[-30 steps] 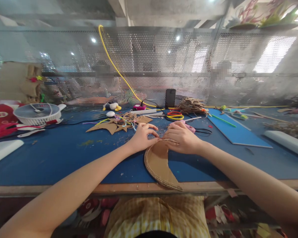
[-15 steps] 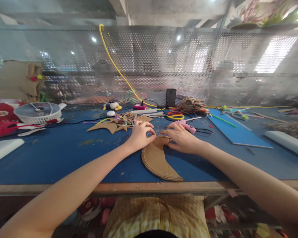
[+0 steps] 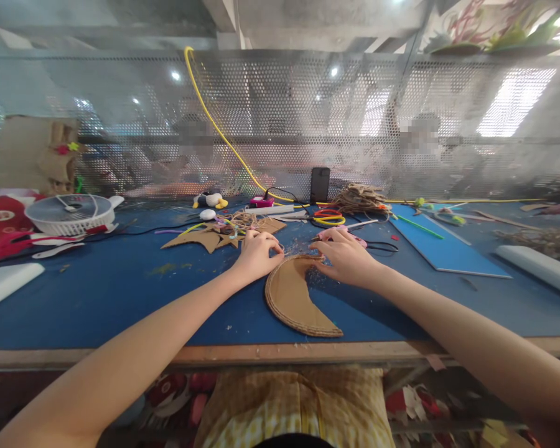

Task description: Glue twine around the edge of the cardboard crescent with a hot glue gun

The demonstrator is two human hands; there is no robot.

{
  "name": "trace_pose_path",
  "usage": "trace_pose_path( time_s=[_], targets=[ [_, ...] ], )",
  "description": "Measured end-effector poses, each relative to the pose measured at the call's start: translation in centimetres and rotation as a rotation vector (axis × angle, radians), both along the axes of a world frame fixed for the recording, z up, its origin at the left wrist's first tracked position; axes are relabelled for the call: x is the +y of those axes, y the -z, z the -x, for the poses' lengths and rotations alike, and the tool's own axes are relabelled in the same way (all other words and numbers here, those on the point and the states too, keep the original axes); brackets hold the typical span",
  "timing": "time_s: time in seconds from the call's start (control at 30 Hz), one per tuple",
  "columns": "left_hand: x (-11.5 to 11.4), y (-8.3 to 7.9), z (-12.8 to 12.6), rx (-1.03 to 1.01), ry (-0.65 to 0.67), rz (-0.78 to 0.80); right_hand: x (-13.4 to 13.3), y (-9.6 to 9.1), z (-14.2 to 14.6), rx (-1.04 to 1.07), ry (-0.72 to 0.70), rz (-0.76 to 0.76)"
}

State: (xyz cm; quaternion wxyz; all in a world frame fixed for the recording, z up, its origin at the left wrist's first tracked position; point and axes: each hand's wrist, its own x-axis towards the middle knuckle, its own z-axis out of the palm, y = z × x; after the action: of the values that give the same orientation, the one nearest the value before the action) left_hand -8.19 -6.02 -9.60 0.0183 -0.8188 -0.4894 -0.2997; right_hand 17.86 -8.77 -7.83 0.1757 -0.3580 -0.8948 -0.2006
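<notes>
A crescent-shaped piece of brown cardboard edged with twine lies flat on the blue table near its front edge. My left hand rests curled at the crescent's upper tip, fingers pinched together on its rim. My right hand sits just to the right of that tip, fingertips pressed down on the cardboard's inner edge. A pink glue gun lies right behind my right hand.
Brown cardboard star shapes and coloured wires lie behind my left hand. A white fan stands far left, a blue sheet right, a black phone and twine bundle at the back by the perforated screen.
The cardboard crescent, raised at its far end a second ago, now lies flat on the table. Both hands have moved slightly away from me and lower with it.
</notes>
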Motion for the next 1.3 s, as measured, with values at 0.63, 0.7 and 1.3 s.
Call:
trace_pose_path(
  time_s=[0.63,0.7,1.3],
  targets=[
    [0.1,-0.1,-0.2,-0.023,0.006,0.090,0.8,-0.6,-0.7,0.210,0.437,0.033],
    [0.0,-0.2,-0.2,-0.017,0.032,0.091,0.9,-0.9,-1.3,0.163,0.626,0.036],
    [-1.0,-1.2,-0.3,0.118,0.133,0.085,4.2,-0.1,-4.1,0.181,0.640,0.388]
  ],
)
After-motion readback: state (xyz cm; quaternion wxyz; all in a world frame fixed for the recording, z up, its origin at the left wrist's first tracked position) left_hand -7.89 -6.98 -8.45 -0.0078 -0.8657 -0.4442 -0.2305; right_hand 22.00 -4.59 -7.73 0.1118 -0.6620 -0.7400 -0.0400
